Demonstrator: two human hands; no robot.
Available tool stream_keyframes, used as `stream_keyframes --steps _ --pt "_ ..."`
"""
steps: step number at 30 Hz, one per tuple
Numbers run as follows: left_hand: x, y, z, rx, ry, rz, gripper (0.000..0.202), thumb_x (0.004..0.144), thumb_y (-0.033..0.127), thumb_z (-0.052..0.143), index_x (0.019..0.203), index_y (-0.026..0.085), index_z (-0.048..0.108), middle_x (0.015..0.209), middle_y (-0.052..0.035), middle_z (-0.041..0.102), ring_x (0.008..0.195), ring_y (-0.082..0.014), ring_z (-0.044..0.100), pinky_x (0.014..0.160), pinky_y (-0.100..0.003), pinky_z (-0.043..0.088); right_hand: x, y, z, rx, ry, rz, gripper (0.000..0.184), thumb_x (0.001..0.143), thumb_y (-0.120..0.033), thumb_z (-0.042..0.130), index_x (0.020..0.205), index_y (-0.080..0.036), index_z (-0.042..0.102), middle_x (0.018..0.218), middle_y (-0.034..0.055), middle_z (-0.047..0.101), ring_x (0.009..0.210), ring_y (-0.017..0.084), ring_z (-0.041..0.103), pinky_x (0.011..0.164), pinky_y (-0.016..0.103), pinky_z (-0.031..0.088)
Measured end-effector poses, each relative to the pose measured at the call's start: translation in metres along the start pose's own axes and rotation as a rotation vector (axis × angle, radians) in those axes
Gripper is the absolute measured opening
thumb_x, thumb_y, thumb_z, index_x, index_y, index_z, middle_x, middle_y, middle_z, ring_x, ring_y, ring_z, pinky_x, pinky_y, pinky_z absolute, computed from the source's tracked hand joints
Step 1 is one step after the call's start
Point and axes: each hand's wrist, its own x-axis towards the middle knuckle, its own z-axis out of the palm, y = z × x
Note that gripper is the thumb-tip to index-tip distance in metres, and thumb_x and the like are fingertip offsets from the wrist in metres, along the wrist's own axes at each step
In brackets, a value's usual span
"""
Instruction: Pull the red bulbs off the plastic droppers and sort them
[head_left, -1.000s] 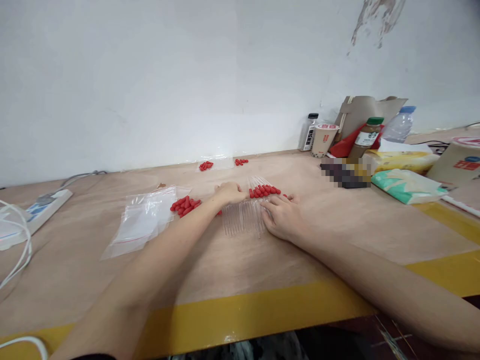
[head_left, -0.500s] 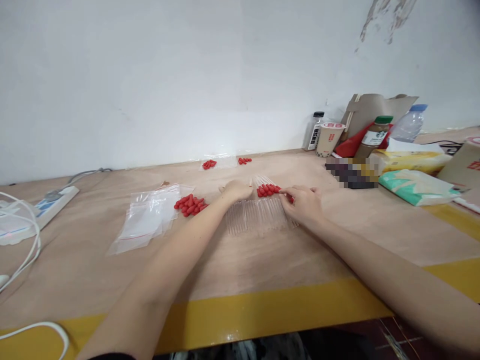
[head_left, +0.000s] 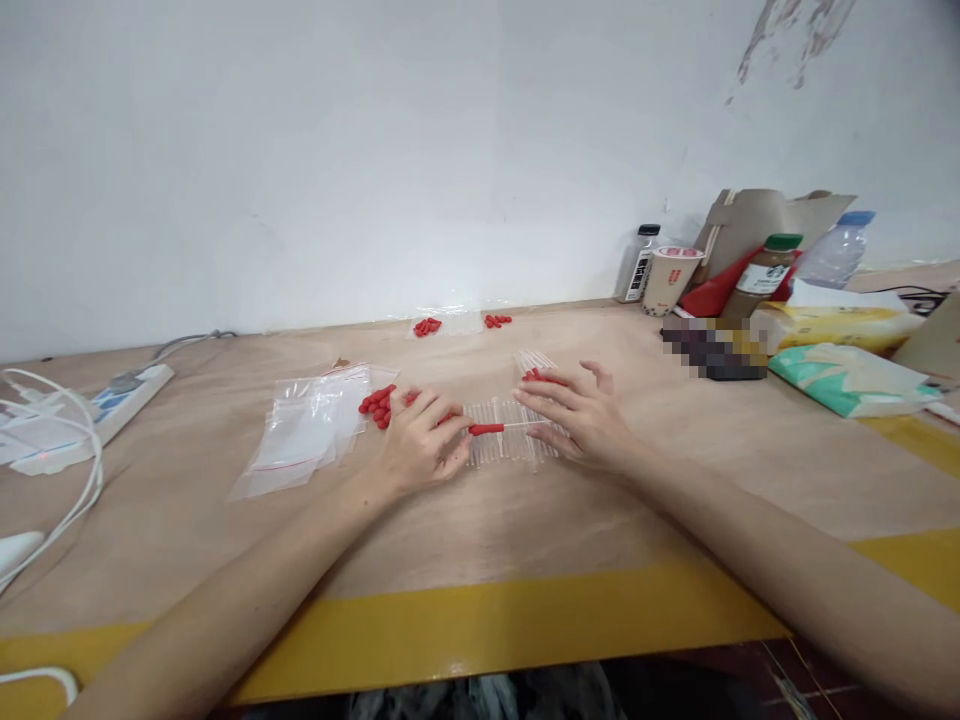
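My left hand (head_left: 427,440) pinches a red rubber bulb (head_left: 486,429) by its left end. From the bulb's right end a thin clear dropper tube (head_left: 519,426) runs to my right hand (head_left: 581,415), whose thumb and forefinger close on it; the other fingers are spread. Below both hands lies a row of similar clear tubes (head_left: 499,452) on the table. Loose red bulbs (head_left: 375,407) are heaped just left of my left hand, partly covered by it. Behind my right fingers, several droppers with red bulbs (head_left: 534,362) lie side by side, their bulbs mostly hidden.
Clear zip bags (head_left: 311,425) lie on the left, near a power strip (head_left: 112,420) with white cables. Two small bulb groups (head_left: 427,327) rest by the wall. Bottles, a paper cup (head_left: 670,280), tissue packs (head_left: 847,378) and a brown bag (head_left: 757,220) crowd the right.
My left hand has come back toward me and left, and a red bulb shows in its fingers. My right hand has shifted from the bulb-capped droppers to a tube joined to that bulb.
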Motion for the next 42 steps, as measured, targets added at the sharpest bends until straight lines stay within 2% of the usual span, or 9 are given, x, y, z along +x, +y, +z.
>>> stream_keyframes --steps 3,8,12,18,30,33,37,39,42 --pt "-0.003 -0.001 0.002 -0.002 0.048 0.029 0.011 0.075 0.022 0.057 0.084 0.021 0.064 0.079 -0.0014 0.066 0.072 -0.0169 0.055 0.080 -0.041 0.029 0.000 -0.007 0.004 0.045 -0.014 -0.034 0.025 0.090 -0.037 0.047 0.106 -0.028 0.063 0.084 0.0000 0.069 0.090 0.017 0.053 0.093 0.041 0.021" --pt "-0.007 0.004 0.004 -0.102 0.025 -0.049 0.015 0.074 0.030 0.056 0.084 0.021 0.063 0.084 -0.0026 0.066 0.076 -0.0177 0.055 0.082 -0.041 0.029 0.001 -0.016 0.008 0.063 -0.008 -0.053 0.024 0.090 -0.033 0.045 0.092 -0.025 0.067 0.066 -0.0005 0.064 0.074 0.014 0.049 0.085 0.037 0.023" --pt "-0.008 0.011 0.011 -0.210 -0.049 -0.085 0.021 0.078 0.035 0.057 0.092 0.020 0.063 0.088 -0.0034 0.066 0.082 -0.0185 0.055 0.084 -0.041 0.027 0.003 -0.023 0.008 0.093 0.015 -0.061 0.025 0.090 -0.030 0.045 0.083 -0.023 0.067 0.066 -0.0010 0.063 0.071 0.013 0.048 0.088 0.038 0.021" --pt "-0.015 0.010 0.026 -0.250 -0.049 -0.071 0.016 0.086 0.027 0.052 0.077 0.019 0.063 0.069 0.0006 0.063 0.073 -0.0148 0.052 0.080 -0.038 0.027 0.000 -0.026 0.011 0.149 0.002 -0.093 0.026 0.089 -0.027 0.046 0.074 -0.022 0.066 0.058 -0.0029 0.060 0.066 0.012 0.045 0.088 0.037 0.020" --pt "-0.015 0.009 0.023 -0.251 -0.053 -0.078 0.018 0.087 0.023 0.048 0.074 0.018 0.061 0.064 0.0000 0.059 0.070 -0.0154 0.050 0.076 -0.037 0.030 0.001 -0.020 0.002 0.183 -0.003 -0.078 0.025 0.088 -0.028 0.048 0.073 -0.023 0.067 0.056 -0.0031 0.062 0.065 0.012 0.047 0.087 0.037 0.020" --pt "-0.012 -0.004 0.014 -0.269 0.014 -0.205 0.021 0.087 0.022 0.046 0.074 0.018 0.062 0.067 -0.0007 0.060 0.069 -0.0146 0.052 0.074 -0.034 0.035 -0.005 -0.002 0.002 0.193 0.010 -0.003 0.024 0.087 -0.030 0.048 0.075 -0.023 0.068 0.062 -0.0015 0.066 0.067 0.013 0.050 0.084 0.036 0.023" --pt "-0.007 -0.030 -0.001 -0.273 0.138 -0.486 0.020 0.086 0.025 0.048 0.087 0.019 0.066 0.080 -0.0028 0.059 0.075 -0.0142 0.055 0.068 -0.027 0.045 -0.011 0.024 0.006 0.198 -0.013 0.244 0.019 0.085 -0.029 0.051 0.085 -0.024 0.070 0.078 0.0013 0.071 0.070 0.014 0.059 0.076 0.033 0.028" --pt "-0.006 -0.042 -0.005 -0.208 0.138 -0.557 0.022 0.085 0.026 0.049 0.094 0.020 0.067 0.086 -0.0039 0.057 0.081 -0.0156 0.055 0.071 -0.028 0.047 -0.011 0.027 0.009 0.235 -0.033 0.344 0.020 0.084 -0.028 0.051 0.087 -0.023 0.070 0.079 0.0019 0.071 0.067 0.015 0.060 0.070 0.030 0.031" --pt "-0.009 -0.056 -0.006 -0.121 0.109 -0.639 0.027 0.082 0.024 0.046 0.101 0.017 0.066 0.089 -0.0059 0.055 0.086 -0.0184 0.055 0.072 -0.030 0.047 -0.008 0.020 0.011 0.245 -0.043 0.388 0.021 0.081 -0.024 0.049 0.084 -0.021 0.069 0.075 0.0021 0.070 0.063 0.015 0.060 0.066 0.028 0.033"
